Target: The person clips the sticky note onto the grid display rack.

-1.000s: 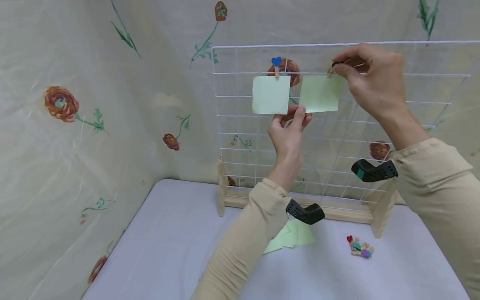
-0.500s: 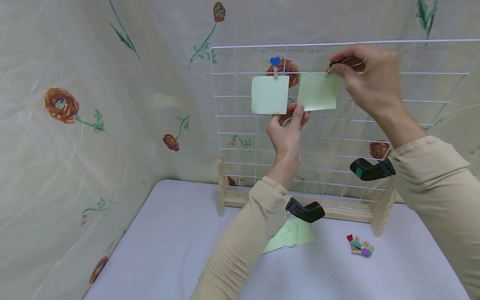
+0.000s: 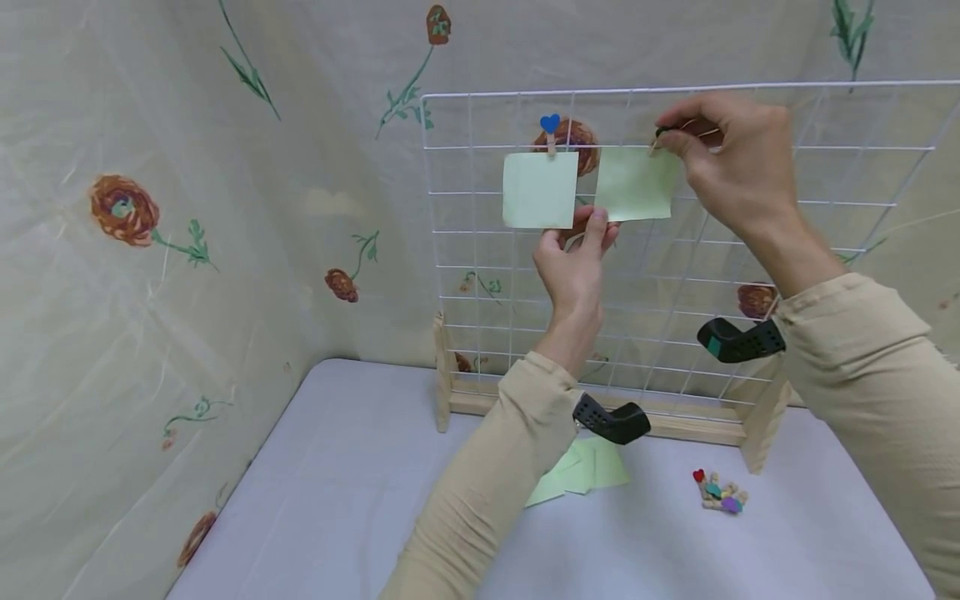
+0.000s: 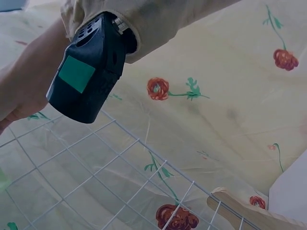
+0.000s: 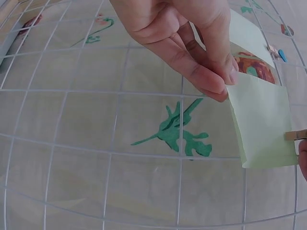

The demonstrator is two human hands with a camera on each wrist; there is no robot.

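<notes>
In the head view, my left hand [image 3: 573, 271] pinches the lower left corner of a pale green paper note [image 3: 633, 187] between thumb and fingers. At the note's upper right, my right hand [image 3: 738, 162] pinches a small wooden clothespin [image 5: 296, 135] with a dark top, its tip over the note's edge. The note lies against a white wire grid [image 3: 480, 232]. To its left, another pale green note [image 3: 540, 196] hangs from the grid under a clothespin with a blue heart [image 3: 551, 124]. The left wrist view shows the right forearm and wrist device, not the left hand's fingers.
Loose green notes [image 3: 592, 467] lie on the white table [image 3: 360, 483], partly behind the left forearm. A small pile of clothespins [image 3: 723, 493] with coloured tops sits to the right. A wooden base [image 3: 701, 429] holds the grid upright before a flower-patterned cloth [image 3: 285, 167].
My right hand has shifted slightly left with the clothespin, and the note's right side has moved a little left with it. The left hand keeps its pinch on the lower corner.
</notes>
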